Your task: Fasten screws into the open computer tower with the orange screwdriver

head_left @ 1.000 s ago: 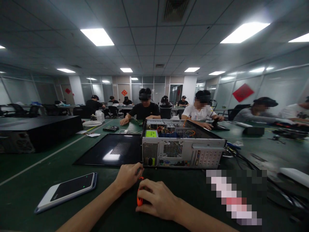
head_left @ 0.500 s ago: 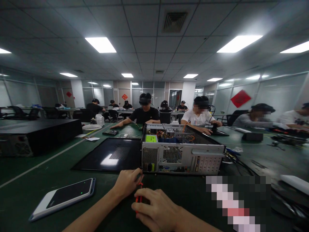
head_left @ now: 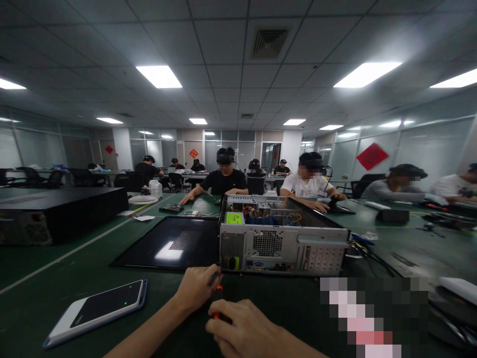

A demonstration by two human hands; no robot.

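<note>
My left hand (head_left: 197, 288) and my right hand (head_left: 244, 330) meet low in the head view, both closed around a small orange-and-black tool (head_left: 216, 297), probably a screwdriver; only a sliver of it shows between the fingers. Just beyond them lies an open desktop computer case (head_left: 283, 241) on its side, rear panel facing me, wiring and a green label visible inside. Its black side panel (head_left: 171, 242) lies flat to the left of the case.
A phone (head_left: 102, 309) lies on the green table (head_left: 55, 278) at the lower left. A closed black computer case (head_left: 55, 211) sits far left. Cables (head_left: 372, 251) trail right of the open case. Several people work across the table and at desks behind.
The camera tilted up, so both hands sit lower in view. My right hand slid toward me and now covers most of the orange tool.
</note>
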